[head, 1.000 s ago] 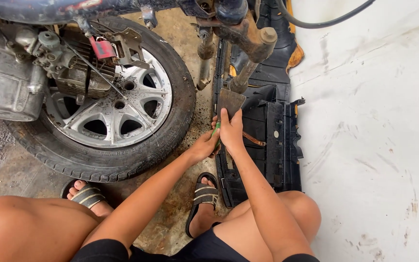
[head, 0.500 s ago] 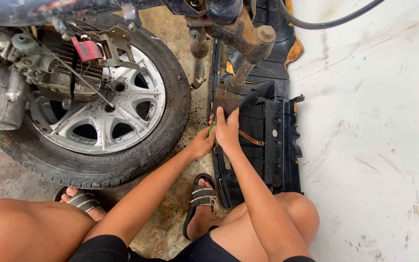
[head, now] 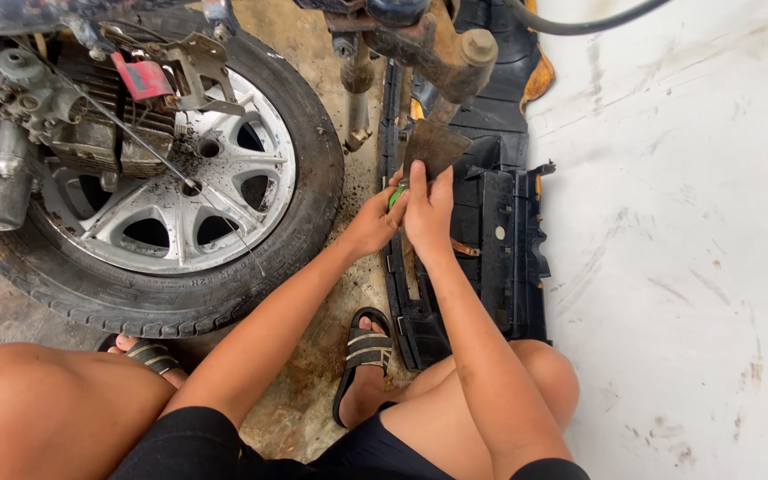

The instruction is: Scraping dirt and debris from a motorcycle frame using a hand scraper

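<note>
Concrete floor [head: 668,222] carries one wheel [head: 171,196]; both arms reach forward, left hand [head: 373,222] pinching one green tool [head: 395,196], right hand [head: 428,209] clenched around one rusty metal plate [head: 433,147].

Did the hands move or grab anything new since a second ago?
Hardly. Both hands stayed together on the rusty metal flap: the right hand keeps pressing on it, the left hand keeps a small green thing pinched in its fingers beside it. Nothing was let go. Only the view slid a little. The wheel and black plastic panel stayed put.
</note>
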